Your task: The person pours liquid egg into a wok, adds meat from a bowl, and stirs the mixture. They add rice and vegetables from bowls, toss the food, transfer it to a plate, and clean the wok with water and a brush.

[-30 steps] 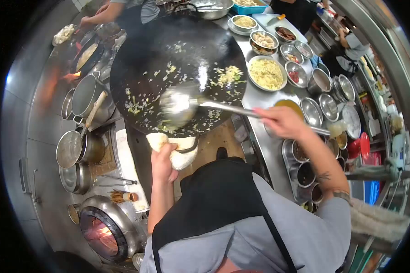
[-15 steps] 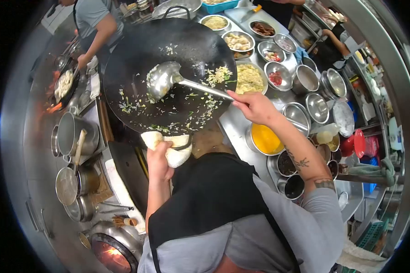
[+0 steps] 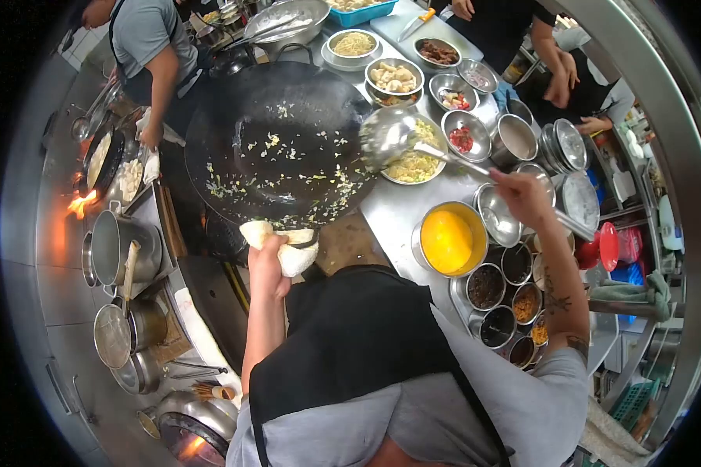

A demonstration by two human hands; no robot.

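Note:
My left hand (image 3: 266, 265) is closed on a folded white cloth (image 3: 294, 259) at the near rim of a large black wok (image 3: 276, 167). A dark curved handle shows between the cloth's folds. Bits of rice, egg and green are scattered over the wok's inside. In my right hand (image 3: 526, 196) is the long handle of a steel ladle (image 3: 388, 138). The ladle's bowl, blurred by motion, hangs over a metal dish of yellow and green food (image 3: 419, 165) just right of the wok and hides part of it.
Beaten egg fills a pot (image 3: 446, 240) near my right arm. Several seasoning tins (image 3: 487, 286) and bowls of ingredients (image 3: 393, 76) crowd the counter. Flames (image 3: 82, 204) rise at the left stove beside a co-worker (image 3: 152, 58). Stockpots (image 3: 126, 245) stand left; another person's hands (image 3: 562, 82) show upper right.
My right hand has swung the ladle rightward, out of the wok to over the dish. Less food shows in the wok, which now sits lower and flatter. My left hand keeps its hold.

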